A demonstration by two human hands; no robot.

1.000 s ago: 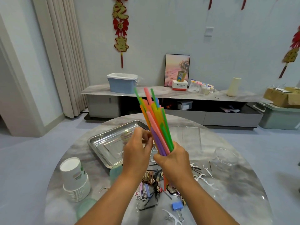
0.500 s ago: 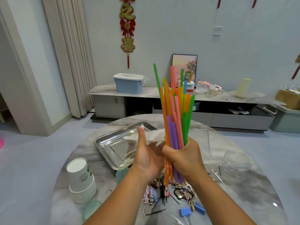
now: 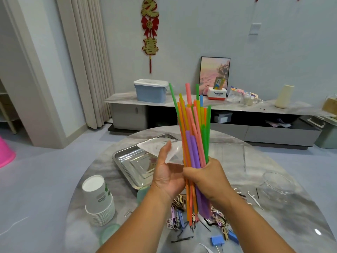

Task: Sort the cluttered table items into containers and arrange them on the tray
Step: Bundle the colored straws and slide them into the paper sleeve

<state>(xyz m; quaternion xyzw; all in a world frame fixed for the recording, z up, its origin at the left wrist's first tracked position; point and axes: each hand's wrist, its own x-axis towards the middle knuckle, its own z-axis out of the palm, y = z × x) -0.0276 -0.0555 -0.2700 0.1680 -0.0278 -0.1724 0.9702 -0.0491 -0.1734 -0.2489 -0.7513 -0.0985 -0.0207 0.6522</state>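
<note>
bare tray [image 3: 127, 159] open ahead, cup stack [image 3: 98, 199] left, clips [image 3: 217, 240] underneath

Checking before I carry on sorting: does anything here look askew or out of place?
The straws gripped in the right hand sit uneven, tips staggered and fanned. The left hand holds a loose clear wrapper. Hair clips and floss picks lie scattered on the table.

Home living room, low TV cabinet [image 3: 200, 108], pleated curtains [image 3: 87, 61], red wall ornament [image 3: 150, 30], framed picture [image 3: 215, 73]
</note>
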